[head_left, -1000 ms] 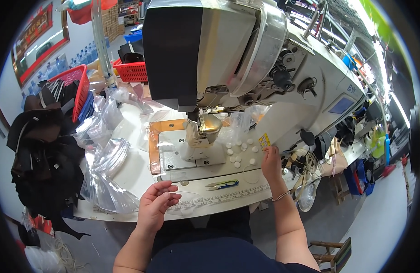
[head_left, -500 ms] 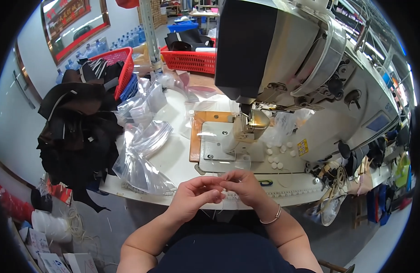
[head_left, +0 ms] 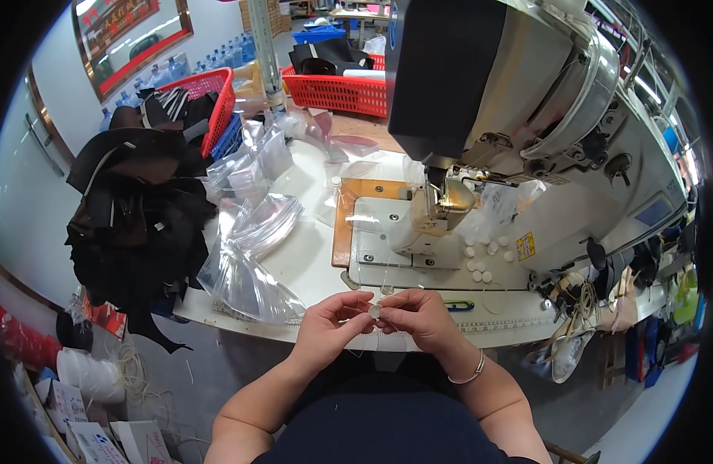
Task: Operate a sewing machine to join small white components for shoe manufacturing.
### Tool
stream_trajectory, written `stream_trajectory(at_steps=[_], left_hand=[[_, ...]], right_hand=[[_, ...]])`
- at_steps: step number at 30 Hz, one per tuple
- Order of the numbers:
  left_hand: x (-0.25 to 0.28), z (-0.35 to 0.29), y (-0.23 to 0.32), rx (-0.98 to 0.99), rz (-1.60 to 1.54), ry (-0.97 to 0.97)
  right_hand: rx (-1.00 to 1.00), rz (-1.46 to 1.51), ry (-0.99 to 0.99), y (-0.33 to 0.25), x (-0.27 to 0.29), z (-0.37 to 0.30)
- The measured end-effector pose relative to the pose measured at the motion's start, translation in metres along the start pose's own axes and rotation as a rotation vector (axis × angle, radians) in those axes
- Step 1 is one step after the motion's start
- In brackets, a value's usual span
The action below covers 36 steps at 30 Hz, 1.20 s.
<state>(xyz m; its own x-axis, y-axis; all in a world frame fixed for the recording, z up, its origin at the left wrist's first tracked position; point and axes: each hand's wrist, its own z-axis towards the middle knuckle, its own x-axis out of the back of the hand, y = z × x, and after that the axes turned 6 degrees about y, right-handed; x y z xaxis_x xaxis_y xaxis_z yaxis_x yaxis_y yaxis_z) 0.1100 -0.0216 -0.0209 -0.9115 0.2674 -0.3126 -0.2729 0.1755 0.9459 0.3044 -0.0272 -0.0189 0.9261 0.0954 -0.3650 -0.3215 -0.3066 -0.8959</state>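
At the table's front edge my left hand (head_left: 329,323) and my right hand (head_left: 428,319) meet, fingertips closed together. Between them a small white round disc (head_left: 375,311) is pinched, its flat face showing. Fingers partly cover its edges. Just beyond my hands stands an industrial sewing machine (head_left: 519,85), its post and needle area (head_left: 441,205) above a metal plate (head_left: 380,232). Several similar white discs (head_left: 480,267) lie on the table to the right of the post. A slim green and black tool (head_left: 458,305) rests beside my right hand.
Clear plastic sheets (head_left: 252,263) lie on the table at left, next to a heap of black material pieces (head_left: 136,224). Red baskets (head_left: 337,91) stand at the back. A ruler strip (head_left: 496,325) runs along the front edge. Cords (head_left: 581,309) hang at right.
My hands have shifted slightly and the fingertips have come closer together. The white disc now shows plainly between them. The whole view has moved a little, placing the machine farther right.
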Motion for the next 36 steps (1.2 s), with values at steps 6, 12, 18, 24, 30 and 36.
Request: stream_trajectory(at_steps=[6, 12, 18, 24, 30, 36], left_hand=[[0.000, 0.002, -0.007, -0.011, 0.015, 0.035], [0.004, 0.004, -0.013, 0.005, 0.007, 0.068], [0.002, 0.004, -0.014, 0.008, -0.018, 0.051], [0.004, 0.003, -0.012, 0.079, -0.156, 0.037], [0.002, 0.002, -0.013, 0.023, -0.053, 0.020], [-0.003, 0.000, -0.012, 0.033, 0.011, 0.025]], right_hand=[[-0.016, -0.018, -0.058, -0.002, 0.001, 0.000], [-0.003, 0.044, -0.066, 0.004, 0.006, -0.001], [0.010, -0.040, -0.001, 0.007, 0.003, -0.003], [-0.019, 0.201, -0.143, 0.009, 0.009, -0.002], [-0.061, 0.164, -0.104, 0.012, 0.014, 0.002], [0.019, 0.074, -0.080, 0.018, 0.016, 0.004]])
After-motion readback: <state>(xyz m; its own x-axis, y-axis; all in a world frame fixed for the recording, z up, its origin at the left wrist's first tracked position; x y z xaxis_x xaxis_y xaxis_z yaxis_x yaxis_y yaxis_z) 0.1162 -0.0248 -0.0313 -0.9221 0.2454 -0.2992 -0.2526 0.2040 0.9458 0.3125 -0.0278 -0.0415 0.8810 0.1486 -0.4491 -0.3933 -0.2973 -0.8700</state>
